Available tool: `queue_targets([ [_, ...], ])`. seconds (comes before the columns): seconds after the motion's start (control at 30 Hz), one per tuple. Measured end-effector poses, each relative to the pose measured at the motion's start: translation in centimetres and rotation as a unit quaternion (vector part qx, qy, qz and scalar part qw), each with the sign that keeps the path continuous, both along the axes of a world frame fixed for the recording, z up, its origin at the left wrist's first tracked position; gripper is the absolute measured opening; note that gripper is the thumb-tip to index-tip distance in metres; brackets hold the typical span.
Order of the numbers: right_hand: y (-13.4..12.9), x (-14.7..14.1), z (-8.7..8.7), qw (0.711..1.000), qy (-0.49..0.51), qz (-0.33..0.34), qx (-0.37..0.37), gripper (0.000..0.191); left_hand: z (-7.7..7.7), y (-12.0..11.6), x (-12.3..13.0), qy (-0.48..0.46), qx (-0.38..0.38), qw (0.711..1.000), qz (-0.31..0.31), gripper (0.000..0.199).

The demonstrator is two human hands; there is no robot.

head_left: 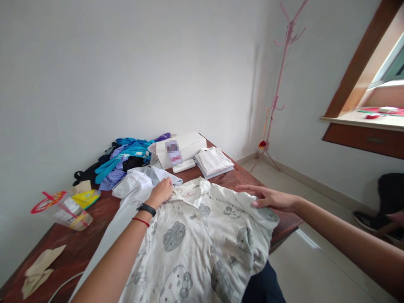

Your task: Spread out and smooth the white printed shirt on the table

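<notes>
A white shirt with grey cartoon cat prints [202,235] lies spread over the near part of the table, collar towards the wall, its lower part running out of view. My left hand [162,191] is closed on the fabric beside the collar, at the left shoulder; the fingertips are partly hidden. At the right shoulder and sleeve, my right hand [271,198] rests with its fingers stretched out, the thumb touching the cloth. Pale white cloth [110,229] lies under and left of the shirt.
Folded white clothes [214,162] sit beside a white box [186,147]. A pile of blue, purple and black clothes [126,158] lies against the wall. At left, a plastic cup with a straw [71,212] leans over. A pink coat rack [279,84] stands in the corner.
</notes>
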State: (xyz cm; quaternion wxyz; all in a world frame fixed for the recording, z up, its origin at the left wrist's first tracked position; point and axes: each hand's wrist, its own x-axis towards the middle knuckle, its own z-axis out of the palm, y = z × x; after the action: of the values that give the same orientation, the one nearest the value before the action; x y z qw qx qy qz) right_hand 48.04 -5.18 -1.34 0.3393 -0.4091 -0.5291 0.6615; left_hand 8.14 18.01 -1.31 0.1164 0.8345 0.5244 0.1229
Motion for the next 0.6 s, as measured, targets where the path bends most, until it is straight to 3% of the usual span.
queue_targets([
  [0.13, -0.4, -0.7, 0.0, 1.0, 0.018, -0.006, 0.009, 0.076, 0.1, -0.9, 4.1, -0.038, 0.026, 0.996, -0.077, 0.032],
  [0.27, -0.5, -1.3, 0.3, 0.998, 0.052, -0.022, 0.009, 0.066, -1.1, -1.0, 8.5, -0.028, -0.011, 0.991, -0.134, 0.028],
  [0.47, -1.3, -0.4, -1.0, 0.992, 0.102, -0.069, -0.008, 0.053, -3.1, -0.8, 11.6, -0.043, -0.015, 0.998, -0.049, 0.04],
  [0.6, -1.8, 0.1, -2.5, 0.977, 0.182, -0.107, -0.018, 0.051, -4.1, -0.2, 12.2, -0.075, -0.031, 0.997, 0.003, 0.028],
])
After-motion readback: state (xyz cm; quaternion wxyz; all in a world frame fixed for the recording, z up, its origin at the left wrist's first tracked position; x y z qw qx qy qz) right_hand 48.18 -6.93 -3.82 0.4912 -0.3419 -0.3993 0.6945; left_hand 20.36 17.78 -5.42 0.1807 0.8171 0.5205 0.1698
